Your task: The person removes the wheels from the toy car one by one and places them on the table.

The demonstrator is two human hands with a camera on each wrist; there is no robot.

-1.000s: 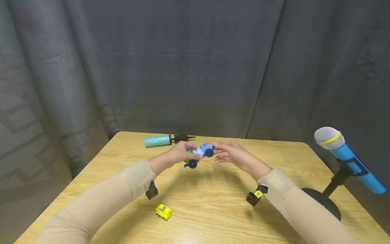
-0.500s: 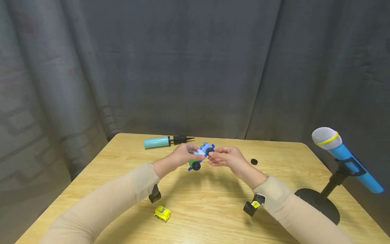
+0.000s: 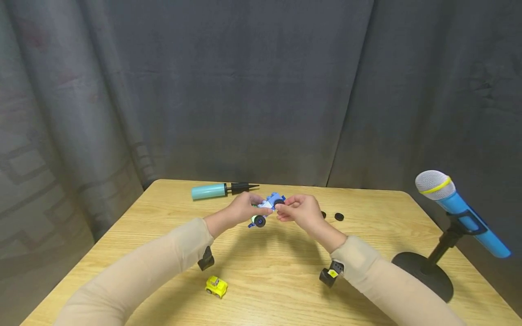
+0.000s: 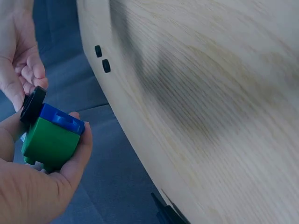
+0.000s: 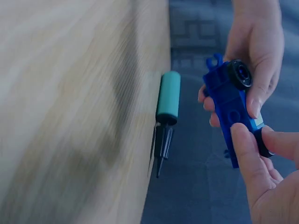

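Observation:
A toy car (image 3: pixel 267 204) built of blocks, with a blue base (image 5: pixel 229 109), a green block (image 4: pixel 51 142) and light blue pieces, is held above the table. My left hand (image 3: pixel 238 210) grips it by its sides between thumb and fingers. Thumb and finger of my right hand (image 3: pixel 303 213) pinch a black wheel (image 5: pixel 262 143) at the car's far end. Another black wheel (image 5: pixel 239 74) sits at the near end, free of both hands. The car's far side is hidden in the head view.
Two black wheels (image 3: pixel 339 217) lie on the wooden table (image 3: pixel 269 280) beyond my right wrist. A teal hand pump (image 3: pixel 209 191) lies at the back, a yellow toy car (image 3: pixel 216 286) near the front. A blue microphone (image 3: pixel 462 206) on a stand is at right.
My right hand has come from the car's end tip to its wheel, moving slightly left. The two loose wheels on the table have come into sight. My left hand keeps its hold.

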